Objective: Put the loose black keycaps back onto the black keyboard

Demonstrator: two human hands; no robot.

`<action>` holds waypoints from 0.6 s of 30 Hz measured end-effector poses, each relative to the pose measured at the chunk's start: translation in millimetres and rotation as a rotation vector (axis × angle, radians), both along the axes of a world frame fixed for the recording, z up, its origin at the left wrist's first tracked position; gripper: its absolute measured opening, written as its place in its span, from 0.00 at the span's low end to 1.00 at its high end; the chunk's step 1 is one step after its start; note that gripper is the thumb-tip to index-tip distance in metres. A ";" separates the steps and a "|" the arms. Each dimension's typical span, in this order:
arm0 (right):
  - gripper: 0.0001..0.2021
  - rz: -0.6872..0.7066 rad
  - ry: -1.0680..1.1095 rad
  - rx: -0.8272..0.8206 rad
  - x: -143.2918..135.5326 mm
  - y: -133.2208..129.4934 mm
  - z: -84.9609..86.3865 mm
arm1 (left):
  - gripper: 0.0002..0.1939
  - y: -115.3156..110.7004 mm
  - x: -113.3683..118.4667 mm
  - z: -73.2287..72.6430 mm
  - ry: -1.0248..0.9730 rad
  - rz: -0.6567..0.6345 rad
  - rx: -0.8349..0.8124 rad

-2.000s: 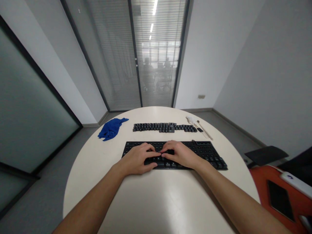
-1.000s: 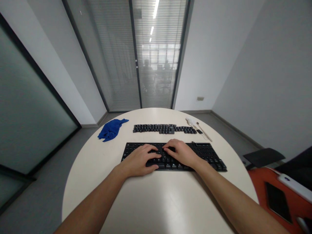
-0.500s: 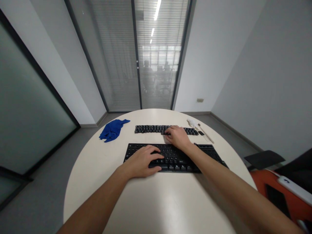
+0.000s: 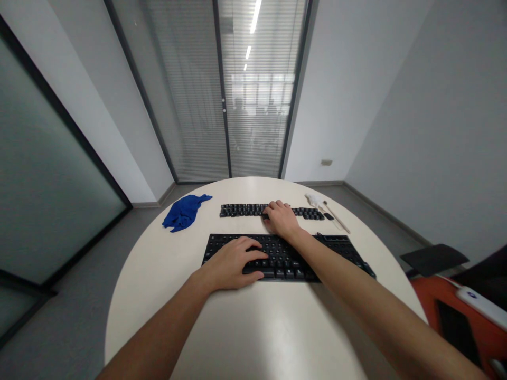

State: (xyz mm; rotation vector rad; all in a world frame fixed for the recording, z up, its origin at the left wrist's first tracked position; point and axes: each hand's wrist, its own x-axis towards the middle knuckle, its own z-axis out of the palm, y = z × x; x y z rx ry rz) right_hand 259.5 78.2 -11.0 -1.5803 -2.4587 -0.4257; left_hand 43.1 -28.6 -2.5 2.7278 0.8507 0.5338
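Note:
A black keyboard [image 4: 289, 264] lies across the table before me, many of its keys showing as bare, capless positions while the near row still carries caps. My left hand [image 4: 235, 261] rests over its left part, fingers spread and stretched out. Beyond it runs a long row of loose black keycaps [image 4: 241, 209]. My right hand [image 4: 280, 217] reaches over the keyboard to this row. Its thumb and fingers are bent together around a dark keycap [image 4: 265, 216] at the row's near edge; the hand covers part of the row.
A crumpled blue cloth [image 4: 184, 212] lies at the left of the round table [image 4: 134, 295]. To the right are a thin stick-like brush [image 4: 336, 216], a white crumpled item [image 4: 313, 200] and a small black piece [image 4: 328, 216]. An orange chair [image 4: 431, 301] holding a phone-like black slab stands at right.
My right hand has shifted slightly left along the keycap row, uncovering keycaps on its right. My left hand stays on the keyboard. The view has moved very slightly.

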 end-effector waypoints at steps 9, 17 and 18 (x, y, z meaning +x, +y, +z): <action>0.09 0.064 0.026 -0.015 2.6 -5.7 5.5 | 0.20 0.2 0.3 -0.7 -0.004 -0.004 0.001; 0.06 0.149 0.403 -0.124 21.6 -51.0 19.2 | 0.21 0.6 0.3 -1.8 -0.004 -0.003 0.013; 0.05 0.161 0.468 -0.142 25.7 -58.7 19.8 | 0.21 0.3 0.6 -1.9 -0.002 -0.001 0.014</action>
